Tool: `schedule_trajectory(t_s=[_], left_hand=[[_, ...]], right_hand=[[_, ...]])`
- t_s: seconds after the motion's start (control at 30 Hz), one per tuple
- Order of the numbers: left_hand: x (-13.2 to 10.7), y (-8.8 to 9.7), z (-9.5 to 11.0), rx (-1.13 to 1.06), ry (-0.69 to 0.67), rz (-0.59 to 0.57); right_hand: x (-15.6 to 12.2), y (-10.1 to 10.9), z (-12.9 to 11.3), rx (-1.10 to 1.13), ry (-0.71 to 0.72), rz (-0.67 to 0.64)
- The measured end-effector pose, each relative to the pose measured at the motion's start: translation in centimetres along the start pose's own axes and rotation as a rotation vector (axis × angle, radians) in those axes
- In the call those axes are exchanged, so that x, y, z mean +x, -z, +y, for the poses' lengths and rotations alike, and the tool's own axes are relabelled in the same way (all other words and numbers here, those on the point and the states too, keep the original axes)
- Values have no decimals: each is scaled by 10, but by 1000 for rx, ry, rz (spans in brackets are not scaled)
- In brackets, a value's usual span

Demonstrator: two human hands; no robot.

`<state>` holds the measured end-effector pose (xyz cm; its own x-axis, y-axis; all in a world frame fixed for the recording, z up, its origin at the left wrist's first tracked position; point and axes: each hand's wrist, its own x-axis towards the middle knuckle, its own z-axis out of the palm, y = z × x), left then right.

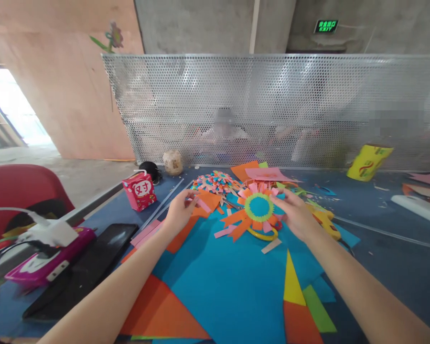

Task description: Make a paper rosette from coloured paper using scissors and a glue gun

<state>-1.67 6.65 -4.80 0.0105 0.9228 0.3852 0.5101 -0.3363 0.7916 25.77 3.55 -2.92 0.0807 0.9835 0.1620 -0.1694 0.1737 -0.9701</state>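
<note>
Quietly, the person at the dark blue surface point(365, 208) worked with both hands raised over a large blue sheet point(229, 282). The fingers of the right hand point(298, 216) pinched the right edge of a paper flower point(260, 207), its blue middle ringed with green and fringed by orange and pink petals. It was held just above the far part of the sheet, with yellow scissor handles point(265, 235) showing beneath. Off to its left, the fingers of the left hand point(180, 211) were pressed together on a small pink strip point(203, 205), well apart from the petals. Beyond lay a heap of layered paper flowers point(217, 182); a red drink carton point(139, 191) stood farther left, and a yellow tool point(324, 220) lay beyond the right wrist.
</note>
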Motion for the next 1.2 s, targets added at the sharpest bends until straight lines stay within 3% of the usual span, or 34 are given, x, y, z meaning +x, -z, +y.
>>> schedule_trajectory(t_s=[0.23,0.33,0.5,0.6,0.7,0.9,1.2], left_hand=[[-4,-6,5,-49,-47,-30],[-10,-9,11,-166,-67,-79],[-21,-13,28,-425,-95,-193],[-28,-15,34,-512,-33,-259],[-33,-19,37,-587,62,-362],[-39,-20,41,-490,69,-526],[-41,-17,47,-421,40,-538]], right_hand=[[-2,0,4,-36,66,-146],[-2,-1,8,-37,90,-184],[-8,-5,7,38,-62,-162],[-12,-9,7,19,-133,-172],[-14,-13,10,-36,-118,-189],[-12,-12,19,-238,-24,-190],[-10,-9,22,-434,107,-180]])
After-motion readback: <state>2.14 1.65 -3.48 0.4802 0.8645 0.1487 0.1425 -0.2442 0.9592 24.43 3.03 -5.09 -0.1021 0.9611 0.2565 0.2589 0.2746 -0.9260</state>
